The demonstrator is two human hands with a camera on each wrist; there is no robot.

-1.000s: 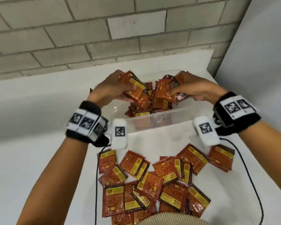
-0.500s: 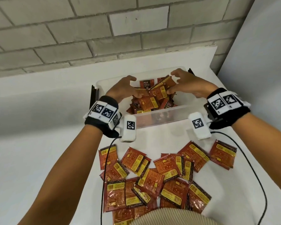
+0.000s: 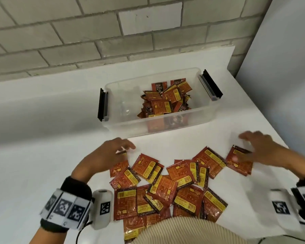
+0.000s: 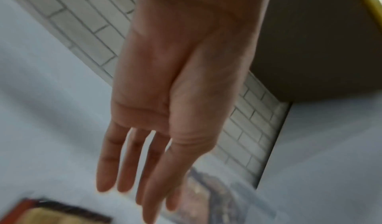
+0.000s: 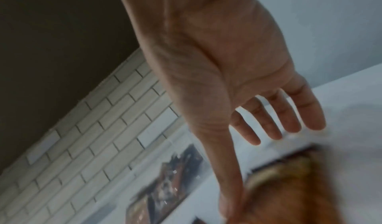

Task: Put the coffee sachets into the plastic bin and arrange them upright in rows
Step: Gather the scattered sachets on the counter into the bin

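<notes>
My left hand (image 3: 111, 155) hovers at the left edge of the loose sachets (image 3: 167, 187), fingers straight and spread, holding nothing; the left wrist view shows the same flat palm. My right hand (image 3: 261, 152) is low over the far-right sachet (image 3: 239, 160), fingers also straight and apart. In the right wrist view my thumb seems to touch that packet's edge, though blur keeps me from being sure.

The loose sachets lie flat and overlapping in the lower middle of the head view, between my two hands, so each hand is nearest its own flank of the pile. The far-right packet lies with its long side tilted, running from upper left to lower right.

The bin (image 3: 123, 127) stands in the upper middle of the frame, beyond the pile, with a jumbled heap of sachets in its right half (image 3: 167, 101) and its left half bare. They are not yet in rows.

The table (image 3: 42, 164) is white and smooth. A pale brick wall (image 3: 95, 36) runs behind it, with a plain white panel (image 3: 289, 59) at the right.
</notes>
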